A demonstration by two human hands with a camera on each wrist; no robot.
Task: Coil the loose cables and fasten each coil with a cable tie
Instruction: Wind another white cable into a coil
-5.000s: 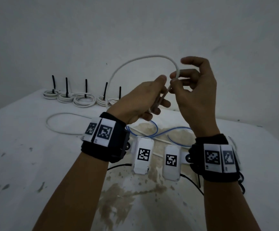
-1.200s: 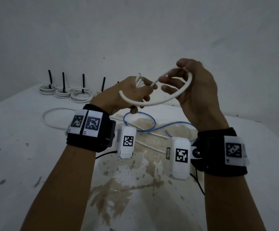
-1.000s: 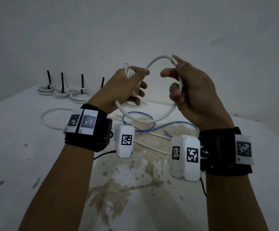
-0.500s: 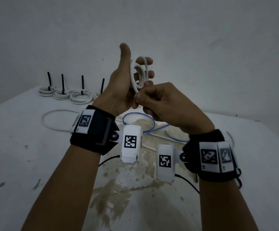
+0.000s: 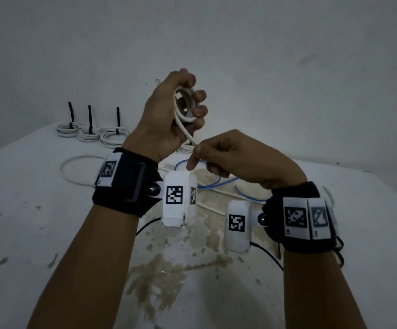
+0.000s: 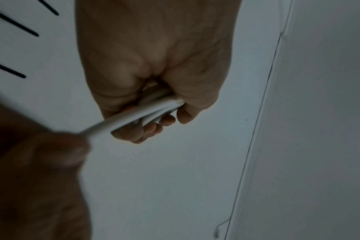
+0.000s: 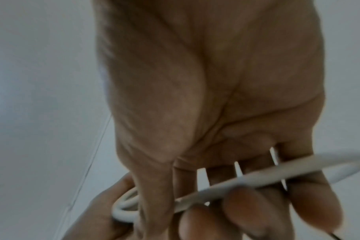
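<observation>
above the table, nearest me, the right hand is curled around the free tail of the white cable, pinching it just below the coil. just beyond and higher, the left hand is clamped on the coil, fingers wrapped through the loops.

risks: the coil looks springy, so any slack in the left grip probably lets the loops pop open. too hard a pull on the tail could drag a loop out or skew the coil. no tie in either hand that i can see, so one hand likely has to let go to fetch one.

farther back on the table lie a blue cable and a loose white loop; at its far edge, the tied coils.
</observation>
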